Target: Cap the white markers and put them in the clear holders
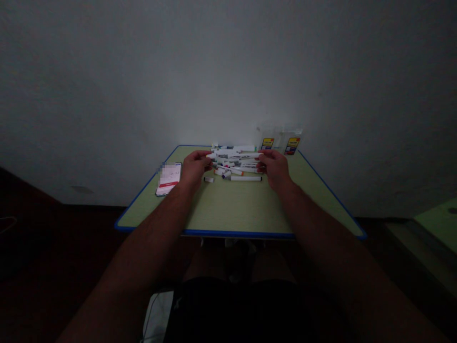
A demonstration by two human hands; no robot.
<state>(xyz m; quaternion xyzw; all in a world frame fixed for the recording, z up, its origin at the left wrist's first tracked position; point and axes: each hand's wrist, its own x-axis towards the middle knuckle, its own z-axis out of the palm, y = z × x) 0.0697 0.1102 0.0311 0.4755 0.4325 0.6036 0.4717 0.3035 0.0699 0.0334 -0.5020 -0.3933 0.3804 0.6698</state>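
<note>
Both hands meet over a pile of white markers (228, 165) on the table. A white marker (246, 156) lies level above the pile, spanning the gap between the hands. My right hand (276, 166) pinches its right end. At the other end, my left hand (194, 166) has its thumb and fingers closed on the tip, where a little yellow shows. Whether the cap is on there is too dim to tell. In front of the pile lie a marker with a dark end (246, 178) and a loose white cap (209, 180).
A phone (169, 180) with a lit screen lies left of my left hand. Two clear plastic cases (293, 139) with yellow labels stand at the back right against the wall (228, 71). The green table (239, 214) has a blue edge.
</note>
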